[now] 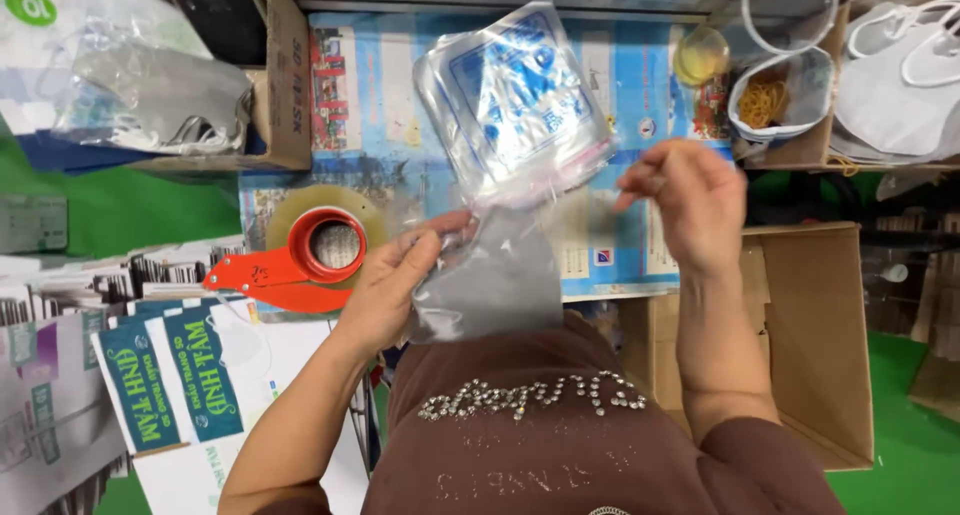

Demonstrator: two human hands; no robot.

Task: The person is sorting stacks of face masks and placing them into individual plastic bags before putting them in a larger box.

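Brown shirt [560, 415] sits closest, below the clear bag [515, 105]. My left hand [395, 275] pinches its lower flap, just right of the tape dispenser [300, 260]; my right hand [690, 200] fingers curl together beside it.

hands: 2 [395, 275] [685, 200] | plastic bag: 1 [510, 100] | tape dispenser: 1 [300, 260] | cardboard boxes: 3 [810, 335]
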